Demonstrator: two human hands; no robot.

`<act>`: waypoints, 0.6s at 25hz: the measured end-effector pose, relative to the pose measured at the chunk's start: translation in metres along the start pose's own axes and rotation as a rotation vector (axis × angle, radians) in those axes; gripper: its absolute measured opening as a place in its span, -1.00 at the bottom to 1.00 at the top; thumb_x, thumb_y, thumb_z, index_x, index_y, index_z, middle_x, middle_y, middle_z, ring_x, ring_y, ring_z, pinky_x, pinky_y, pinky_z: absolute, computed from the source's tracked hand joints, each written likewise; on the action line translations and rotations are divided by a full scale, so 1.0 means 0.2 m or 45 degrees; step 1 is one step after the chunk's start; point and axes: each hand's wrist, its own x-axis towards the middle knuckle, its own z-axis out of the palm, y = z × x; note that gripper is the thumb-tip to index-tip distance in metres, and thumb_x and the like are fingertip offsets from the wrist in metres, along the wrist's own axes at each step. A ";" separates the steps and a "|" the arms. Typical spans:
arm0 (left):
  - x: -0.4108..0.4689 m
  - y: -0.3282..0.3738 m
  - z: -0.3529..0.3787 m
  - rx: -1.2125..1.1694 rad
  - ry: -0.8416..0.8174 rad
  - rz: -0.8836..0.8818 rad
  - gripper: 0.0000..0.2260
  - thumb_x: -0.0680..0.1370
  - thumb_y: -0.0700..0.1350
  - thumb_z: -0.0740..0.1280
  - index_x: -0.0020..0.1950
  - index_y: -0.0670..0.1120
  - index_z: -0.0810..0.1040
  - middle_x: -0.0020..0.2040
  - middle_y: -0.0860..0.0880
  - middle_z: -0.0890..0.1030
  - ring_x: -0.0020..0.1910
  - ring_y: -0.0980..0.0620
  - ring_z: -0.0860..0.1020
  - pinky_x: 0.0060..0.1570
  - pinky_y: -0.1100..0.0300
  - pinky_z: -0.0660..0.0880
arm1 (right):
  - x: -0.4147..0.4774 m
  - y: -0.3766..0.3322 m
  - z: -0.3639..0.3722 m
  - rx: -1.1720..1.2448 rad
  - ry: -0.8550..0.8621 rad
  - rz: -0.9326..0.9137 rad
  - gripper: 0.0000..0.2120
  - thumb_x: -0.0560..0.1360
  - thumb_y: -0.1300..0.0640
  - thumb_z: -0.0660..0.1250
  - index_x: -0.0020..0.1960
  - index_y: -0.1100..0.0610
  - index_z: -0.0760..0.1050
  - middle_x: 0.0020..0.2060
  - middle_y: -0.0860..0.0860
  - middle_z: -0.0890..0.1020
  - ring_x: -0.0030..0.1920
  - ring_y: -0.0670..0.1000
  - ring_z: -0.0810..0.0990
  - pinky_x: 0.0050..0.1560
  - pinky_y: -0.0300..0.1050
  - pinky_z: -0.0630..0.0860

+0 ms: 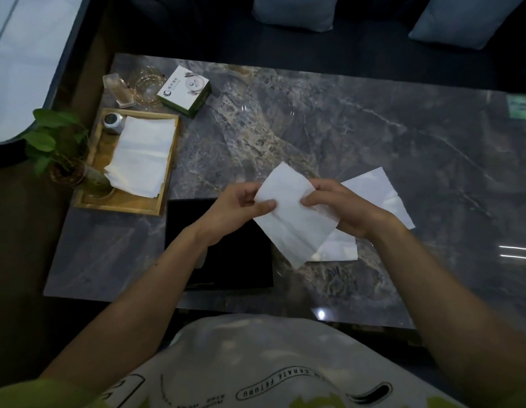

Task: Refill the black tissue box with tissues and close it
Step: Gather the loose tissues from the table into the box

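Observation:
A white folded tissue (294, 219) hangs above the marble table, pinched at its left edge by my left hand (238, 207) and at its right edge by my right hand (341, 207). The black tissue box (238, 260) lies flat on the table under my left wrist, near the front edge; whether it stands open I cannot tell. More loose tissues (379, 192) lie on the table behind my right hand, and one (338, 250) sits under the held tissue. A stack of tissues (141, 154) rests in the wooden tray.
The wooden tray (91, 201) at the left also holds a small metal tin (112, 122) and a potted plant (59, 148). Behind it stand glass pieces (144, 83) and a white-green carton (185, 91). A dark sofa with cushions (294, 10) lies beyond the table (403, 142).

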 end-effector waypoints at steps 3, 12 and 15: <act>-0.05 -0.02 0.00 -0.124 0.141 -0.078 -0.72 0.50 -0.15 0.40 0.16 -0.24 0.61 0.04 -0.15 0.70 -0.02 -0.03 0.66 0.00 0.13 0.61 | 0.01 0.02 0.00 0.186 0.074 -0.005 -0.74 0.47 0.13 0.36 0.14 0.13 0.60 0.01 0.09 0.67 0.02 0.06 0.63 -0.01 -0.08 0.55; -0.14 -0.11 -0.01 -0.311 0.528 -0.088 -0.78 0.53 -0.16 0.40 0.16 -0.13 0.63 0.02 -0.15 0.71 -0.02 -0.09 0.69 -0.06 0.07 0.63 | 0.03 0.24 0.16 0.448 0.099 -0.093 -0.67 0.47 0.22 0.42 0.23 0.11 0.56 0.07 0.03 0.70 0.09 0.08 0.67 -0.09 -0.09 0.63; -0.17 -0.13 -0.02 -0.389 0.542 -0.109 -0.78 0.49 -0.13 0.42 0.13 -0.08 0.65 0.02 -0.14 0.71 -0.03 -0.10 0.69 -0.11 0.08 0.63 | 0.05 0.26 0.17 0.303 0.148 -0.108 -0.64 0.50 0.34 0.36 0.27 0.13 0.52 0.06 0.04 0.71 0.08 0.08 0.69 -0.08 -0.07 0.63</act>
